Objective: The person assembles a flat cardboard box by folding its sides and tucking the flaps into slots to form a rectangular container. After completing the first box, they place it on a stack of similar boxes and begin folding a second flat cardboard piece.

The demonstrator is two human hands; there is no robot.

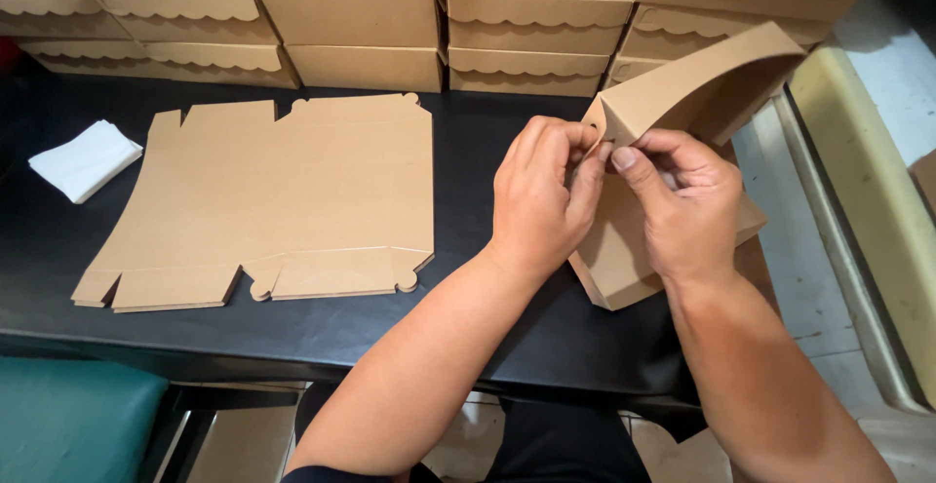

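Note:
My left hand [539,193] and my right hand [681,205] both pinch a half-folded brown cardboard box [682,88] at one corner, just above the black table [468,332]. The box's long flap curls up and to the right, and its lower panel [612,269] rests against the table under my right hand. My fingertips meet at a tab near the box's upper left corner. A stack of flat, die-cut brown cardboard blanks [273,200] lies on the table to the left of my hands.
Folded brown boxes with scalloped lids [351,15] are stacked in rows along the table's far edge. A folded white cloth [85,159] lies at the far left. A green seat [73,420] stands lower left. A pale yellow ledge [868,200] runs on the right.

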